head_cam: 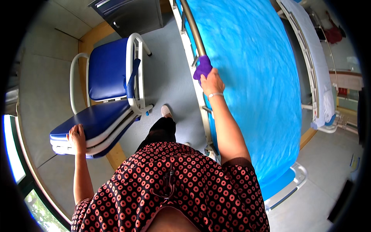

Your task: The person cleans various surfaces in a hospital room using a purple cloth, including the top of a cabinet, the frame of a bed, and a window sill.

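My right hand [213, 82] clasps a purple cloth [203, 67], which is wrapped against the bronze-coloured side rail [193, 26] of a hospital bed. A crinkled bright blue cover [255, 87] lies over the mattress beneath that arm. On the other side, my left hand [77, 139] grips the outer edge of a blue padded section [98, 117] of a folding chair with a white metal frame. Its fingers curl over the cushion's top; the thumb side is partly hidden. The chair's other blue pad [108, 69] lies between two white armrests.
A dark bedside cabinet [133, 20] stands beyond the chair. Grey floor [162, 66] runs between chair and bed, with my shoe [166, 111] on it. Another bed [310, 58] with a pale sheet stands at right. A window [14, 150] is at lower left.
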A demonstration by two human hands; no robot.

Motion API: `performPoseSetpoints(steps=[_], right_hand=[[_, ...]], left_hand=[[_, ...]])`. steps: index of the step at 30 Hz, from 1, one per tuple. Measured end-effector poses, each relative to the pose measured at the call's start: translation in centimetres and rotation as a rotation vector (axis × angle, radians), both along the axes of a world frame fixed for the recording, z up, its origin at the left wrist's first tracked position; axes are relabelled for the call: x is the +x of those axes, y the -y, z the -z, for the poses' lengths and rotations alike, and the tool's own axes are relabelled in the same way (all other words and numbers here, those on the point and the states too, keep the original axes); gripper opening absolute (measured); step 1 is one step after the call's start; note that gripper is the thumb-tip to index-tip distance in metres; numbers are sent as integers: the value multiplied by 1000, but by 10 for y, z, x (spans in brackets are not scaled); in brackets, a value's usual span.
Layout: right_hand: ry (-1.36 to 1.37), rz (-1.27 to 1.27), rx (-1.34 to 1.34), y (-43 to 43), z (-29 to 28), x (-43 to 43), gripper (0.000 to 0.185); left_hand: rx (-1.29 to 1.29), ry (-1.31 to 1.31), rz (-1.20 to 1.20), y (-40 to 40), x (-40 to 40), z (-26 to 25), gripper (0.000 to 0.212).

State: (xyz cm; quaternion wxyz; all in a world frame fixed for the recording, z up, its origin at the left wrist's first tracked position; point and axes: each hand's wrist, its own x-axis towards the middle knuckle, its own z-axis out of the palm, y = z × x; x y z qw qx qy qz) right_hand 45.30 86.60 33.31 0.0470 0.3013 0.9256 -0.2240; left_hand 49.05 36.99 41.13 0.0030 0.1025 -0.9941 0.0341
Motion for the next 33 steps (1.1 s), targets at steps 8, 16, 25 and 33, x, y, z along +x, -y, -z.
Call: performPoseSetpoints(steps=[8,16,25,33], right_hand=[[-87,-97,119,6,4,146,48],[-68,-78,46,8,3,349,50],[-126,-9,98,21,22,520,54],[-266,340,-323,17,58,607,32]], left_hand=[[321,-229,526,-39,25,-3,10],[356,40,1063,-179,180,47,15],[474,385,1256,-192,263,79,14],[521,560,1225,-173,288,95,15]])
